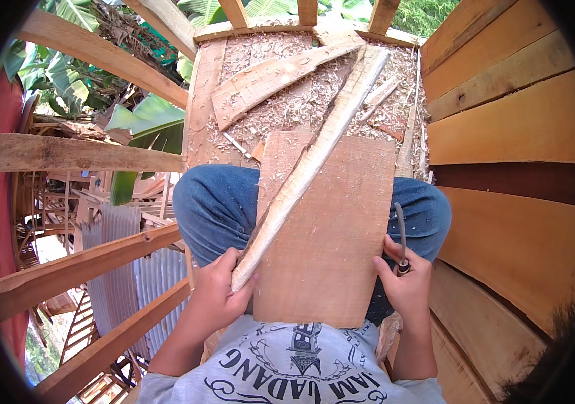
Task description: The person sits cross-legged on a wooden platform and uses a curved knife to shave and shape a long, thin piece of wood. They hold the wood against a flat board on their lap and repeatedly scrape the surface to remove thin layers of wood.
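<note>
My left hand is closed round the near end of a long, pale wood strip with dark bark along one edge. The strip slants away to the upper right, across a flat rectangular board that lies over my lap. In my right hand is a small knife with a thin, curved blade pointing up and away. Most of its dark handle is hidden by the fingers. The thumb and fingertips of that hand are at the board's right edge, and the blade is apart from the strip.
Wood shavings cover the plank floor ahead, where a wide wood offcut and thinner scraps lie. A plank wall stands close on my right. Open wooden rails run along the left, with corrugated sheets beyond.
</note>
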